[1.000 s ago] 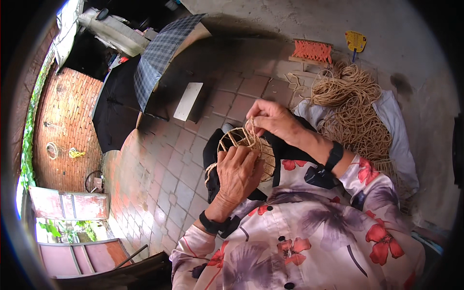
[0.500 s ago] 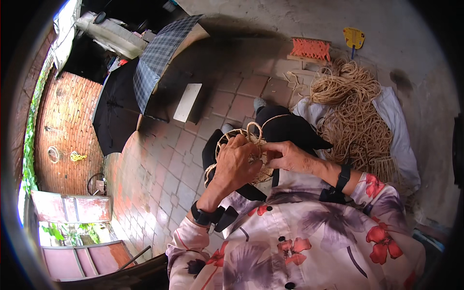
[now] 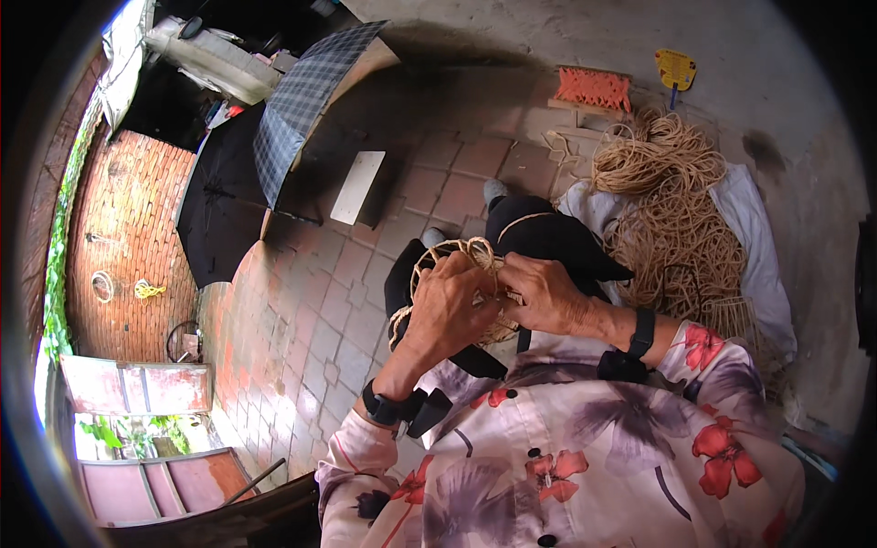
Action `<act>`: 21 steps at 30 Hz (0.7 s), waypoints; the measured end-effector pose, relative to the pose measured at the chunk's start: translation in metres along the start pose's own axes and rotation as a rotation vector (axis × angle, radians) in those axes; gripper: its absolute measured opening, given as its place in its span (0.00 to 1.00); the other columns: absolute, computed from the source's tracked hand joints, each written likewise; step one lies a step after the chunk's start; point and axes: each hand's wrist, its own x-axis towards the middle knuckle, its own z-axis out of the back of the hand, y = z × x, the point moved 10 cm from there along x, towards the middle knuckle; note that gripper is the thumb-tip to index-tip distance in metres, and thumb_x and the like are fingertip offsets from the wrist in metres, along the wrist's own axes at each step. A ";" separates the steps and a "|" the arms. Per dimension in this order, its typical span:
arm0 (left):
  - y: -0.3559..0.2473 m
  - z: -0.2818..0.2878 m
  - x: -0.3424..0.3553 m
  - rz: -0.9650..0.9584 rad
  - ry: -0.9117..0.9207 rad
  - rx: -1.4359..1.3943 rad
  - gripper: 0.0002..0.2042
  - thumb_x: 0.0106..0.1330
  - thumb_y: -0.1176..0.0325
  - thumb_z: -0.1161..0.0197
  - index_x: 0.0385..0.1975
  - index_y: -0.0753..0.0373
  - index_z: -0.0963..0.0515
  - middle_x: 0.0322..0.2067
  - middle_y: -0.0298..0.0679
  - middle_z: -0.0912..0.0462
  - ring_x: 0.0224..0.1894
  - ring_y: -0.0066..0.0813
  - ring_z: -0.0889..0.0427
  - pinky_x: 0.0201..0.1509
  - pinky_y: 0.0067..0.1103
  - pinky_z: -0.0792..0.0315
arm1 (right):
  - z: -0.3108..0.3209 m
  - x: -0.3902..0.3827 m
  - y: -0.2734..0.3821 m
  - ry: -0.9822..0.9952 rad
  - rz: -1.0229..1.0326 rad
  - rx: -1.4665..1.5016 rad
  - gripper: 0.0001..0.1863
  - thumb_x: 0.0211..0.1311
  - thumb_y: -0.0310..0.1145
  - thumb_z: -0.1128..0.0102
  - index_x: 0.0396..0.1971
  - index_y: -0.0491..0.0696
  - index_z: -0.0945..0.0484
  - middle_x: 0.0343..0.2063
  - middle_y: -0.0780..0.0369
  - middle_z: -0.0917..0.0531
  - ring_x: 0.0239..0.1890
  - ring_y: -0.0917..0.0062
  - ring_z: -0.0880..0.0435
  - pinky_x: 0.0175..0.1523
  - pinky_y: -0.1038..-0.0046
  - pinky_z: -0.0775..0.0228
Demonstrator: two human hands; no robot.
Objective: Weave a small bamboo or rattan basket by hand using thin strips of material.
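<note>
Hands close together, woven basket largely hidden

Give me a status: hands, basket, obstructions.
Left hand gripping woven basket, right hand at its right side. Basket partly hidden behind hands. Cord pile off right, out of the way.

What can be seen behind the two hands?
Part of a woven rope piece: loops beyond the left hand and weave between it and the right hand. The hands cover its middle and anything inside.
</note>
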 end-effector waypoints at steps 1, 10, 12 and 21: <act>0.000 0.000 -0.002 0.004 0.001 0.000 0.08 0.47 0.67 0.33 0.27 0.61 0.18 0.30 0.42 0.25 0.36 0.42 0.23 0.41 0.34 0.30 | 0.005 0.000 0.007 -0.054 0.068 -0.034 0.09 0.43 0.28 0.37 0.27 0.45 0.25 0.26 0.58 0.24 0.33 0.61 0.19 0.36 0.63 0.24; -0.008 0.013 -0.033 0.063 -0.260 0.207 0.17 0.45 0.63 0.26 0.35 0.55 0.21 0.35 0.35 0.25 0.42 0.36 0.29 0.47 0.32 0.39 | 0.025 -0.011 0.009 -0.040 0.182 0.059 0.05 0.43 0.21 0.39 0.23 0.44 0.23 0.25 0.61 0.26 0.30 0.66 0.25 0.37 0.67 0.29; -0.010 0.011 -0.034 0.025 -0.287 0.193 0.17 0.44 0.63 0.25 0.34 0.56 0.21 0.36 0.35 0.25 0.41 0.36 0.29 0.46 0.32 0.39 | 0.026 -0.012 0.009 -0.014 0.200 0.059 0.08 0.41 0.19 0.36 0.25 0.43 0.23 0.24 0.61 0.27 0.29 0.65 0.28 0.36 0.67 0.32; 0.007 0.038 -0.082 0.103 -0.530 -0.001 0.17 0.47 0.69 0.26 0.37 0.62 0.23 0.40 0.42 0.26 0.46 0.38 0.28 0.51 0.32 0.36 | 0.019 -0.020 -0.001 0.441 -0.029 0.273 0.10 0.55 0.35 0.41 0.24 0.43 0.27 0.20 0.61 0.26 0.21 0.72 0.25 0.28 0.71 0.32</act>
